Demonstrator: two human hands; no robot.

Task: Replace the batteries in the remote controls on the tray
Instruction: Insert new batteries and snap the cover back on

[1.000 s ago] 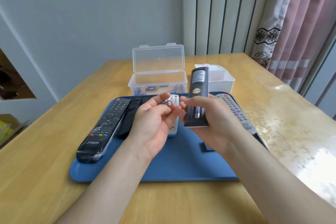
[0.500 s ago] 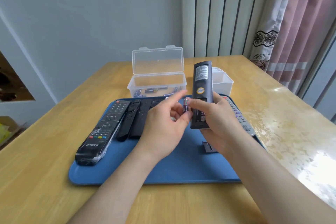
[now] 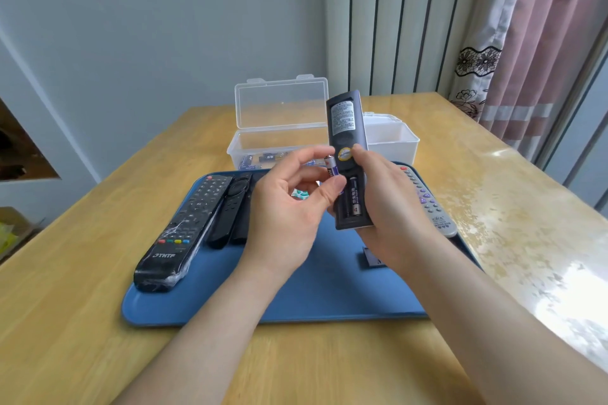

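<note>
My right hand (image 3: 388,200) grips a dark remote (image 3: 347,131) upright above the blue tray (image 3: 329,299), back side toward me, its battery bay open with one black battery (image 3: 354,199) in the right slot. My left hand (image 3: 289,207) pinches a purple-labelled battery (image 3: 331,169) between thumb and forefinger, right at the bay's left slot. On the tray lie a black remote wrapped in plastic (image 3: 184,233), two slim black remotes (image 3: 230,210) beside it, and a grey remote (image 3: 431,207) at the right. A small dark cover piece (image 3: 373,258) lies on the tray under my right wrist.
A clear lidded box (image 3: 279,128) holding several batteries stands open behind the tray, with a white tub (image 3: 394,138) to its right. The wooden table (image 3: 526,240) runs to a curtain at the right and a wall at the back.
My left hand brought the battery from beside the remote up to the open bay. The remote in my right hand has tilted slightly and risen toward me.
</note>
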